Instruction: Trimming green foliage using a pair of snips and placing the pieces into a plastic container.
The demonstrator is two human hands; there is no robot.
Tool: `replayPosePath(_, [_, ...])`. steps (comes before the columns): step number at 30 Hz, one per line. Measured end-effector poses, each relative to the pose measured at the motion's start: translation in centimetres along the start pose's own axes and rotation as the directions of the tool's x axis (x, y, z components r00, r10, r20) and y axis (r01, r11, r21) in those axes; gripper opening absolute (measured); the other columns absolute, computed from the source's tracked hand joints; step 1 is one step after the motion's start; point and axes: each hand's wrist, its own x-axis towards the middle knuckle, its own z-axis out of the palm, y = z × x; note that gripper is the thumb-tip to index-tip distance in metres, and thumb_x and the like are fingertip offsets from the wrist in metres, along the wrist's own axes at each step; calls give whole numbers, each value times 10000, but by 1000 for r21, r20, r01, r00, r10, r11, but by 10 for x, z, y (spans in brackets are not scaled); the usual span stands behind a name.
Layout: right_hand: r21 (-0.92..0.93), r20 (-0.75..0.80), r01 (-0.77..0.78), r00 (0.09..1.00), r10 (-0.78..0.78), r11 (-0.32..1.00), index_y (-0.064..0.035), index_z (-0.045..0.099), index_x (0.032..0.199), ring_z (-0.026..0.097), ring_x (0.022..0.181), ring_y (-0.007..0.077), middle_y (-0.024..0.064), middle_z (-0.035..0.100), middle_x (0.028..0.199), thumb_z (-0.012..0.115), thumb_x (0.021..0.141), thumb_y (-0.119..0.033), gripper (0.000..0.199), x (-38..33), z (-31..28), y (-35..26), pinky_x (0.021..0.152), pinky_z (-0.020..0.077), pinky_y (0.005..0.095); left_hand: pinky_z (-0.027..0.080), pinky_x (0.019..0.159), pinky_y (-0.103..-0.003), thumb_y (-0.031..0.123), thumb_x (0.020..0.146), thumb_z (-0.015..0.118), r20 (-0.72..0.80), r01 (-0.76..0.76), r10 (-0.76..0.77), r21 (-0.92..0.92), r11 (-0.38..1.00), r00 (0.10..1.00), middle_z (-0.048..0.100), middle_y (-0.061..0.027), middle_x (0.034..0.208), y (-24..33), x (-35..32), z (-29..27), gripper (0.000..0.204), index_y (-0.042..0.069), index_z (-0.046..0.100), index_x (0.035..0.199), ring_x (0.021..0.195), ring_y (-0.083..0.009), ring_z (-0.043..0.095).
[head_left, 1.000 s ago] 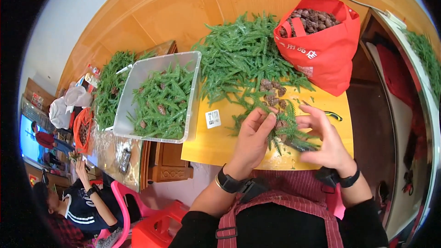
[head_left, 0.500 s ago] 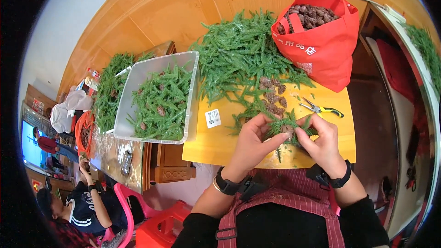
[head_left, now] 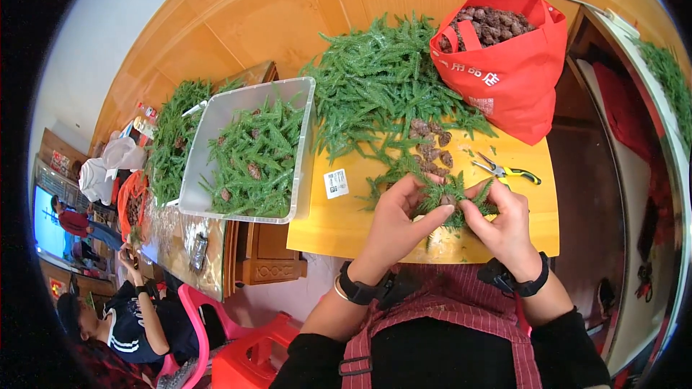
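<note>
Over the near edge of the yellow table, my left hand pinches a green artificial pine sprig with a small brown pine cone at its middle. My right hand grips the same sprig from the other side, thumb beside the cone. Both hands are closed, and some fingertips are hidden behind the needles. Just beyond them lie several loose pine cones. To the right of these rest pliers with yellow and black handles.
A heap of green sprigs covers the table's far side, beside a red bag full of pine cones. Left stands a clear plastic bin of sprigs with cones. A white label lies near it. A co-worker sits at far left near a red stool.
My hands stay in nearly the same place, with the sprig slightly turned between them; the strand that hung below it no longer shows clearly. The co-worker's hands have moved a little lower.
</note>
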Motion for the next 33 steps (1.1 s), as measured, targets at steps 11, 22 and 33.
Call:
replayPosePath(11, [202,233,-189,962,141,961,-9,476,1155,534,911,130,80,553,1077,509,725,19,432,2,-18,-14,713,447,236,448,871,-274,-54,745,646,-98,-59,67,73,996,993,552,-43,1080,35,-13,-34,391,12,490,1098,982,-131,558])
replayPosePath(22, [-54,91,-313,944,317,948,3,532,1038,547,825,121,65,576,980,560,803,4,237,-17,-66,25,704,457,247,401,938,-323,196,837,647,-489,185,685,863,471,539,512,-181,1214,104,-50,-198,644,-76,319,1319,1082,-248,525])
replayPosePath(33, [-587,381,-111,837,394,802,-1,609,955,584,858,376,198,625,902,595,797,-168,230,-21,-78,86,735,465,403,451,745,-241,29,899,474,-164,-227,292,329,917,942,529,-36,892,21,-7,-81,352,17,438,1249,799,-95,525])
